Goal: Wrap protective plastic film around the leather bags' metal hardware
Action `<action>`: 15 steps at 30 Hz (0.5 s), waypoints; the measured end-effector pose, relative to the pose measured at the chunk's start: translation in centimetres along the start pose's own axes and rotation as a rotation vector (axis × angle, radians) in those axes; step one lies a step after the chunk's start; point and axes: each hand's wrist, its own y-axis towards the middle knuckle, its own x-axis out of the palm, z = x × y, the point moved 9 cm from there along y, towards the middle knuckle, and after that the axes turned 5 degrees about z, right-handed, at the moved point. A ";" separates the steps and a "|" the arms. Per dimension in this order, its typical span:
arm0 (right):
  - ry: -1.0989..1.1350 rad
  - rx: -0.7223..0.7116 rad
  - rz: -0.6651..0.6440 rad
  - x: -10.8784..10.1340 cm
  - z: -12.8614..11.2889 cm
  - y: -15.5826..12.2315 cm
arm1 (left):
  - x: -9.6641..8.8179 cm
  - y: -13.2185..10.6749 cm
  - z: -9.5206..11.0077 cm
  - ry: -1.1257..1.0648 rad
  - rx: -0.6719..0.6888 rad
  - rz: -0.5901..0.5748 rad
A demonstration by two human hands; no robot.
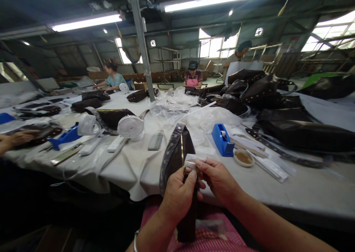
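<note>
My left hand (179, 196) is closed around the upper end of a dark brown leather bag (177, 152) with a studded strap and a gold zip, held upright over my lap at the table's front edge. My right hand (217, 180) pinches a small piece of clear white wrapping (194, 159) at the bag's zip pull, right beside my left thumb. Both hands touch the bag's top end. The bag's lower part hangs down between my knees.
A blue tape dispenser (222, 139), a small round dish (243, 157) and white strips lie to the right. Two small white fans (130, 127) stand to the left. Dark bags (277, 96) pile up at the right. Another person's hand (19, 138) rests at far left; three people work behind.
</note>
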 end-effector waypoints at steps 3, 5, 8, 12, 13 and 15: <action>0.021 -0.017 -0.019 0.1 -0.1 0.0 | -0.1 0.0 0.2 0.012 0.006 0.009; 0.018 -0.016 -0.016 0.0 0.0 0.0 | 0.0 -0.1 0.3 0.031 0.010 0.007; -0.007 0.008 0.002 -0.4 0.4 0.0 | 0.3 -0.1 0.1 0.038 0.010 -0.019; -0.085 -0.033 0.026 -0.6 0.1 -0.2 | 0.5 0.0 -0.2 0.042 -0.001 -0.033; -0.104 -0.046 0.025 -0.5 -0.1 -0.2 | 0.5 0.1 -0.2 0.053 -0.005 -0.027; -0.127 -0.062 0.016 -0.2 -0.4 -0.3 | 0.3 0.2 -0.1 0.065 -0.005 -0.020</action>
